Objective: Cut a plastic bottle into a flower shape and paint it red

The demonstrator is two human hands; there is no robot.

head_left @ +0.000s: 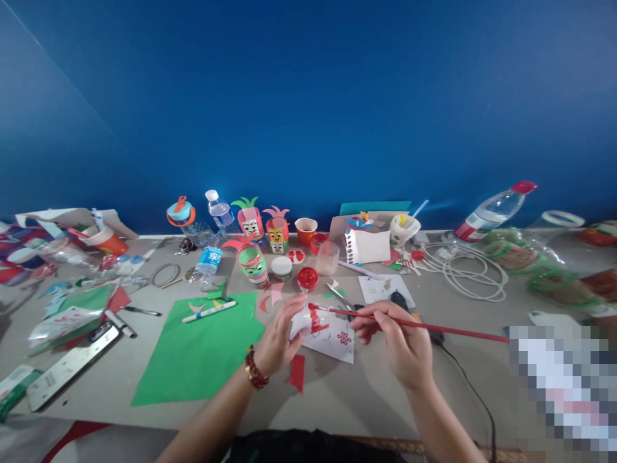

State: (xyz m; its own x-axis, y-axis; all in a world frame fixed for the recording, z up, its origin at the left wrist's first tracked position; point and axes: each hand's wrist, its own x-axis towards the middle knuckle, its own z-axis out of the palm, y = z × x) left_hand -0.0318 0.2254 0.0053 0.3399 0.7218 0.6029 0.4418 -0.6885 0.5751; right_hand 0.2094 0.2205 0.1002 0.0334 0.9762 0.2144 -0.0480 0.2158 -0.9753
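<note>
My left hand point(281, 335), with a beaded bracelet on its wrist, is closed around a small white cup point(302, 319) that lies tilted over a drawn-on paper sheet point(332, 350). Wet red strokes mark the cup's side. Pinched in my right hand point(403, 344) is a long red paintbrush point(456, 332), its bristles touching the cup at the painted patch. Just beyond my left fingers stands an open jar of red paint point(307, 278). Scissors point(340, 296) lie between the jar and my right hand, partly hidden.
Green paper point(197, 354) with a marker point(209, 312) lies left. Decorated face cups point(252, 265), water bottles point(219, 211) and an orange cup point(306, 230) stand behind. Coiled white cable point(475, 273) and a tilted large bottle point(496, 212) are at right. A black cord point(470, 382) runs frontward.
</note>
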